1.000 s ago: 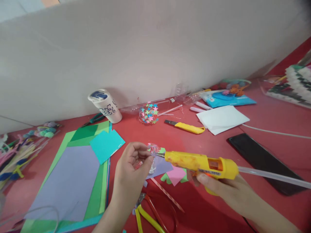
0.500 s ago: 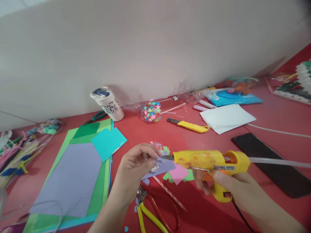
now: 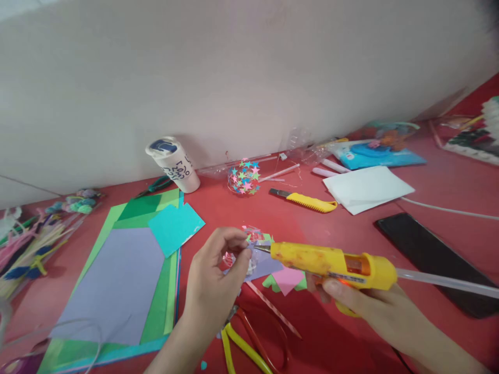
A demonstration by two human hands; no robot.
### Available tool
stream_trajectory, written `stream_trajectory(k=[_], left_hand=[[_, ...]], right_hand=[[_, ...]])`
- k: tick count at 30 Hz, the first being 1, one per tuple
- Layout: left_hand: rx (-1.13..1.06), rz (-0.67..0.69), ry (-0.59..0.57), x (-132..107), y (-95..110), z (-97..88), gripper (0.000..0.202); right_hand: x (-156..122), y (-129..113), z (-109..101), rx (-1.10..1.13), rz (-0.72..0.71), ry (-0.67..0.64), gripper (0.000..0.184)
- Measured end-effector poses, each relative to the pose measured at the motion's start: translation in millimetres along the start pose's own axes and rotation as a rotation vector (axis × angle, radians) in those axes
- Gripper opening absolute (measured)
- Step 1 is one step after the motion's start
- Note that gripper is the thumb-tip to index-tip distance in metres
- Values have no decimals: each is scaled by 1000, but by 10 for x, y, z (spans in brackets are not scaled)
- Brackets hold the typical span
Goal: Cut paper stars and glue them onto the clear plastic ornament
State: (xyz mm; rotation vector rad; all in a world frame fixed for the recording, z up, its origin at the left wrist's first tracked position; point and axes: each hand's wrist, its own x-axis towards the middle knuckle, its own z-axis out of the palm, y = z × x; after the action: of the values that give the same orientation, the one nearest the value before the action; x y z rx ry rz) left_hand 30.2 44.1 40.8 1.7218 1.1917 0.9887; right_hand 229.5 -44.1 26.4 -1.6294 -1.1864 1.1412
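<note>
My right hand (image 3: 360,306) is wrapped round the handle of a yellow hot glue gun (image 3: 312,259), with a clear glue stick (image 3: 440,280) jutting from its back end. The gun's metal nozzle points left, almost at the fingertips of my left hand (image 3: 216,270). Thumb and forefinger there pinch a small purple paper piece (image 3: 250,244), largely hidden by the fingers. Below lie purple paper scraps (image 3: 267,266), a pink scrap (image 3: 287,280) and green scraps. Yellow-handled pliers (image 3: 245,345) and a patterned pink stick (image 3: 275,311) lie nearer to me.
Coloured paper sheets (image 3: 113,285) are stacked at left, with a turquoise sheet (image 3: 177,228) on top. A white tumbler (image 3: 177,169) stands by the wall. Further right are a star-covered ball (image 3: 244,177), a yellow cutter (image 3: 307,201), folded white paper (image 3: 368,189) and a black phone (image 3: 429,265).
The glue gun has shifted slightly left and tilted, its back end lower. My left hand has turned a little, and the nozzle now sits just beside the pinched paper piece.
</note>
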Motion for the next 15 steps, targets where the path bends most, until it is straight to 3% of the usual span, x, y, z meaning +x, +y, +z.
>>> stream_trajectory(k=[4, 10, 15], left_hand=[[42, -22, 28, -22, -8, 9, 19], [59, -44, 35, -34, -7, 22, 19], [67, -49, 43, -42, 8, 13, 19]], right_hand=[[-12, -75, 46, -3, -33, 91, 25], [-5, 21, 58, -91, -106, 140, 15], [-6, -53, 83, -84, -83, 174, 20]])
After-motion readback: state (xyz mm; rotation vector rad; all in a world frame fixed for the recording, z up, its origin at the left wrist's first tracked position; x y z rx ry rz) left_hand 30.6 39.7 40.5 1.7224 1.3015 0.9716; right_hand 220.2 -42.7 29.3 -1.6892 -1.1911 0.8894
